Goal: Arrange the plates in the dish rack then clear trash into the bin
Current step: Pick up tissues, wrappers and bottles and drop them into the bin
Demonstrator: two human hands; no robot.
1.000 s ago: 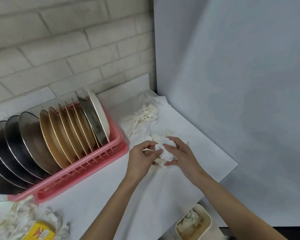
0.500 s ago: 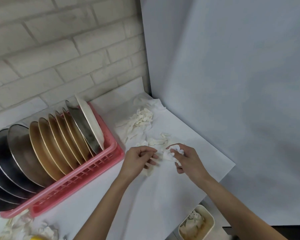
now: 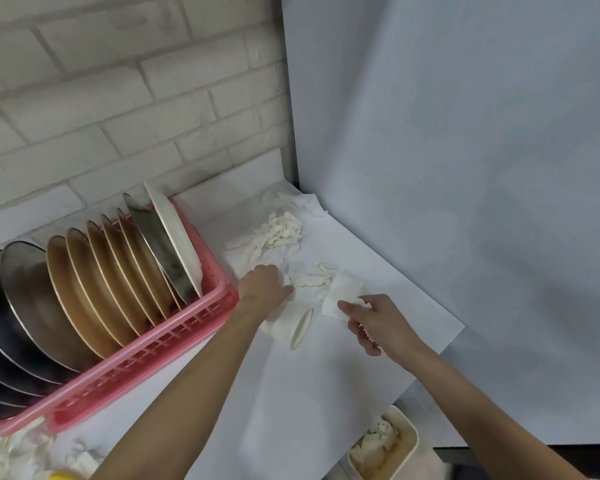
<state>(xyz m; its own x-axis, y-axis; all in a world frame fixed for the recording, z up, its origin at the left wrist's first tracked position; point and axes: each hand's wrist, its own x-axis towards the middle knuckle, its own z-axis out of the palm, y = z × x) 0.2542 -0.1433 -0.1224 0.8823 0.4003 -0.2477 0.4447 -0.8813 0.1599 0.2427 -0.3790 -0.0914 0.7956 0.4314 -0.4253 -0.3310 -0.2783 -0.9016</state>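
left hand (image 3: 264, 288) on paper scraps (image 3: 310, 279) (grip hidden, cannot tell) | right hand (image 3: 378, 322) apparently pinches tissue (image 3: 344, 293) edge

This looks like a kitchen corner, probably a home one, though part of it seems dressed for recording. A pink plastic dish rack (image 3: 146, 368) stands on a white-covered counter (image 3: 309, 393), packed with steel plates (image 3: 21, 299), tan plates (image 3: 94, 282) and a white plate (image 3: 174, 233), all on edge. Behind it runs a white-painted brick wall (image 3: 118, 98). Shredded paper scraps (image 3: 278, 230) and a paper napkin (image 3: 343, 289) litter the counter, and a cream bin (image 3: 407, 441) sits below its edge. A plain pale-blue backdrop (image 3: 465, 168) closes the right side.
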